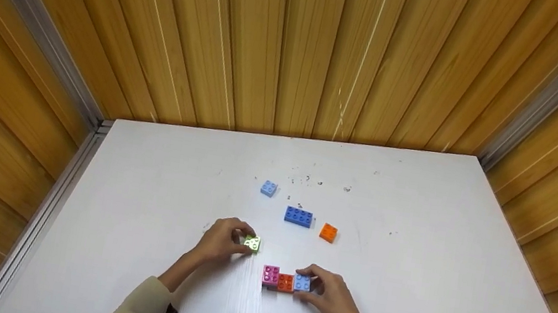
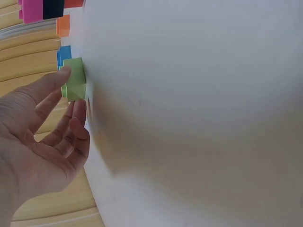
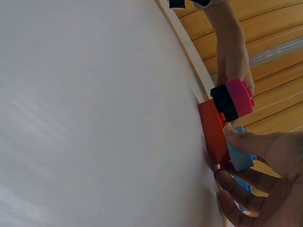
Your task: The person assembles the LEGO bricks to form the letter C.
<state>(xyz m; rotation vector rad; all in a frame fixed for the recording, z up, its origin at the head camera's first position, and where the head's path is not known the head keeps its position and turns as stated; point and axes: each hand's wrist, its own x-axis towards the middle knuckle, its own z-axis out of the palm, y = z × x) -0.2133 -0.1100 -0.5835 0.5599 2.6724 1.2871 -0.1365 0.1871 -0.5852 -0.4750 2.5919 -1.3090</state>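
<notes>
My left hand [image 1: 222,239] pinches a light green toy brick [image 1: 252,243] between thumb and fingers, low over the white table. To its right, a small assembly has a long red brick [image 3: 213,132] as its base. Its left end carries a black brick [image 3: 224,102] topped by a pink brick [image 1: 270,274]. On the right end sits a light blue brick [image 1: 302,282], whose sides my right hand [image 1: 332,295] grips with thumb and fingers. Red studs show between the pink and light blue bricks.
Farther back on the table [image 1: 137,201] lie another light blue brick [image 1: 268,188], a longer dark blue brick [image 1: 298,216] and an orange brick [image 1: 328,232]. Wood-patterned panels [image 1: 307,49] wall the table at the back and sides.
</notes>
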